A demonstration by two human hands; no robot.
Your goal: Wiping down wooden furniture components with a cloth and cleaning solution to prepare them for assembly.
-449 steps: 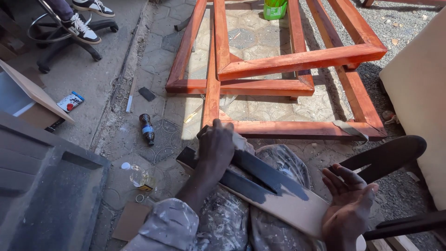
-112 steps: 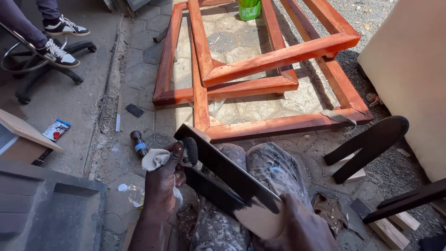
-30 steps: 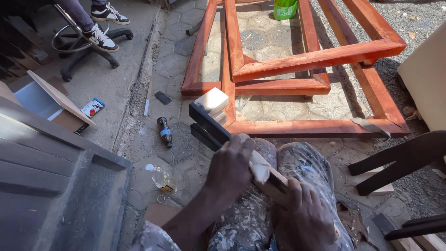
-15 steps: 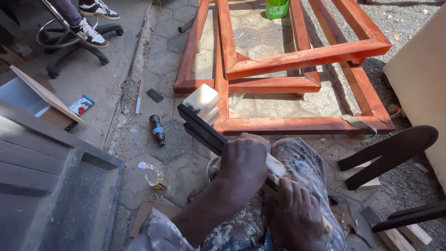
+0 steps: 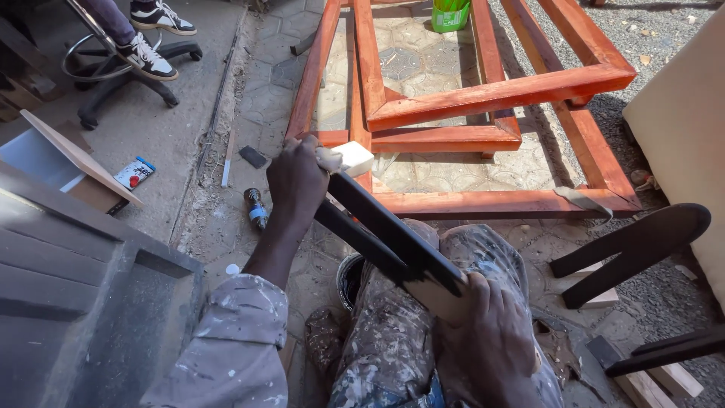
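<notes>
Left hand [image 5: 296,181] is covering most of the white sponge [image 5: 352,157]. Right hand [image 5: 487,332] is hiding the black-painted wooden piece's [image 5: 393,238] near end. Dark bowl [image 5: 349,278] is showing only partly behind the knee. Seated person's [image 5: 143,38] body is running off the top edge.

The wooden piece [image 5: 393,238] is showing a matt black painted coat along its upper faces; its lower end near the right hand [image 5: 491,340] is showing bare pale wood. The left hand [image 5: 298,181] is pressing a pale, soft-looking sponge block [image 5: 351,157] against the black coat. The frame [image 5: 483,98] is showing reddish-brown stained wood with a slight sheen. The trousers [image 5: 393,332] are showing cloth, heavily spattered with paint. The floor [image 5: 445,64] is showing rough, dusty paving stone. The chair part [image 5: 634,245] is showing the same matt black finish.
</notes>
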